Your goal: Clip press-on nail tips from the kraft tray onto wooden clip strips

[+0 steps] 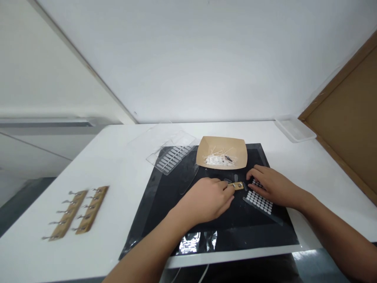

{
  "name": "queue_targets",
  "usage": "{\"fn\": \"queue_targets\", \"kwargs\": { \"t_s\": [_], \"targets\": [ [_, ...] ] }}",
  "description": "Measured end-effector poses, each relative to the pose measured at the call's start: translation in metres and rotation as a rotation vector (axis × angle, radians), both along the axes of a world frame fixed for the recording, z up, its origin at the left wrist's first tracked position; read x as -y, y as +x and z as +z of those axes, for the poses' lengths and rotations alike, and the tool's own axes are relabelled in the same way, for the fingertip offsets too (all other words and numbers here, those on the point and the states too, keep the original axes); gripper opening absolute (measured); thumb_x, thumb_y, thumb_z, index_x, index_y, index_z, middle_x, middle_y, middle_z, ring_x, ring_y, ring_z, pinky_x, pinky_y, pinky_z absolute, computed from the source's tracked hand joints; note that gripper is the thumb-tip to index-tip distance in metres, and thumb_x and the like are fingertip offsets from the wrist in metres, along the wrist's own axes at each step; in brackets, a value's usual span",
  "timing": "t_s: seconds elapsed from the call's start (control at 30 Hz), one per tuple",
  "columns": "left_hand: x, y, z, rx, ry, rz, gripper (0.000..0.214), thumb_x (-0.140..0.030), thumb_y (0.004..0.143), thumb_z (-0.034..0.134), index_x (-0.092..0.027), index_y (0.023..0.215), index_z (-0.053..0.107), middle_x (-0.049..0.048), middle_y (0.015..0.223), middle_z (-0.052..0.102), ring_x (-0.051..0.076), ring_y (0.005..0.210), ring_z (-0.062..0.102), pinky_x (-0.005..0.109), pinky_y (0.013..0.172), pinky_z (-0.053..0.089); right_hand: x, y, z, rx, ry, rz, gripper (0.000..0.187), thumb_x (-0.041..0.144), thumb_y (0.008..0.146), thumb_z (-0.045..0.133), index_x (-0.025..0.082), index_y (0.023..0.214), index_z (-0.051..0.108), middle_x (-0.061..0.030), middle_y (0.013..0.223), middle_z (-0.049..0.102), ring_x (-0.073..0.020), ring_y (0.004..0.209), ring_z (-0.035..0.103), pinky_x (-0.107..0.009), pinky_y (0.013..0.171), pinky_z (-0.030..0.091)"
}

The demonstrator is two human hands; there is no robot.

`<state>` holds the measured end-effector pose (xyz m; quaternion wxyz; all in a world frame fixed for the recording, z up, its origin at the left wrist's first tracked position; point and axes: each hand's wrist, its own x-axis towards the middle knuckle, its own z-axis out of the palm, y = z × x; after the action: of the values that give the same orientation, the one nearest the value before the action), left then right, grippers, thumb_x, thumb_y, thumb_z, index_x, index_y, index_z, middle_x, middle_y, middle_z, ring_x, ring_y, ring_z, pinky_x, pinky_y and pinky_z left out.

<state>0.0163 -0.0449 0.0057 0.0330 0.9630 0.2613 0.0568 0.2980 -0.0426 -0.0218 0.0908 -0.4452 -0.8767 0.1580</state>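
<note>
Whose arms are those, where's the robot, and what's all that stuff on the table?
There's no robot here! One picture comes from a camera on a person's head, looking down at their own bare hands. The left hand has its fingers at a small wooden piece; its grip is partly hidden. The right hand is over a sheet of white ovals. Under them is a black mat. Behind sits a brown tray with thin sticks inside. Off to the left lie two wooden strips with metal pieces sticking out.
</note>
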Motion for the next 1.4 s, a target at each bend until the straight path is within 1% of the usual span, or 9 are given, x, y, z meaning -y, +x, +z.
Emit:
{"fn": "queue_targets", "kwargs": {
  "t_s": [0.17, 0.4, 0.57, 0.9, 1.17, 1.4],
  "targets": [
    [-0.0002, -0.0004, -0.0014, 0.012, 0.016, -0.006, 0.02, -0.029, 0.103, 0.052, -0.017, 0.095, 0.065, 0.0042, 0.081, 0.07, 0.021, 0.066, 0.066, 0.032, 0.059, 0.05, -0.0004, -0.0001, 0.0003, -0.007, 0.0, 0.001, 0.015, 0.027, 0.101, 0.062, 0.025, 0.115, 0.059, -0.0069, 0.109, 0.067, -0.0247, 0.097, 0.066, -0.037, 0.083, 0.052],
    [-0.0013, 0.0007, -0.0027, 0.017, 0.037, -0.018, 0.021, -0.029, 0.104, 0.052, -0.017, 0.093, 0.064, 0.0038, 0.081, 0.07, 0.021, 0.067, 0.066, 0.034, 0.059, 0.051, 0.0003, -0.0016, 0.0027, -0.001, -0.003, -0.002, 0.013, 0.026, 0.102, 0.061, 0.024, 0.114, 0.058, -0.0069, 0.108, 0.066, -0.0249, 0.097, 0.065, -0.037, 0.082, 0.052],
    [-0.0019, 0.0005, -0.0035, 0.023, 0.043, -0.032, 0.022, -0.028, 0.104, 0.052, -0.016, 0.09, 0.064, 0.0044, 0.079, 0.069, 0.021, 0.066, 0.066, 0.033, 0.06, 0.05, 0.001, -0.0022, 0.0034, -0.003, 0.008, -0.007, 0.013, 0.026, 0.101, 0.062, 0.025, 0.114, 0.059, -0.0064, 0.108, 0.066, -0.0243, 0.097, 0.066, -0.036, 0.082, 0.052],
    [-0.0021, 0.0015, -0.0011, -0.001, 0.029, -0.025, 0.022, -0.029, 0.104, 0.051, -0.017, 0.091, 0.065, 0.0043, 0.082, 0.07, 0.021, 0.068, 0.067, 0.033, 0.062, 0.051, 0.0008, -0.002, 0.0032, -0.004, -0.009, -0.01, 0.013, 0.027, 0.102, 0.061, 0.024, 0.114, 0.059, -0.0063, 0.108, 0.066, -0.0245, 0.097, 0.065, -0.036, 0.082, 0.051],
    [-0.0017, 0.0007, -0.0013, 0.008, 0.028, -0.029, 0.022, -0.028, 0.104, 0.051, -0.017, 0.091, 0.065, 0.0042, 0.081, 0.07, 0.02, 0.067, 0.066, 0.032, 0.061, 0.049, 0.0003, -0.0015, 0.0029, 0.003, -0.028, -0.01, 0.013, 0.027, 0.103, 0.06, 0.024, 0.115, 0.057, -0.0062, 0.11, 0.065, -0.0244, 0.098, 0.064, -0.038, 0.083, 0.05],
    [-0.0021, 0.0007, -0.0022, 0.019, 0.039, -0.031, 0.022, -0.029, 0.104, 0.051, -0.017, 0.091, 0.065, 0.0034, 0.081, 0.07, 0.021, 0.067, 0.066, 0.034, 0.06, 0.049, 0.001, -0.0018, 0.0031, 0.008, -0.022, -0.01, 0.013, 0.027, 0.103, 0.06, 0.024, 0.115, 0.057, -0.0063, 0.11, 0.065, -0.0247, 0.099, 0.064, -0.038, 0.083, 0.05]
  ]
}}
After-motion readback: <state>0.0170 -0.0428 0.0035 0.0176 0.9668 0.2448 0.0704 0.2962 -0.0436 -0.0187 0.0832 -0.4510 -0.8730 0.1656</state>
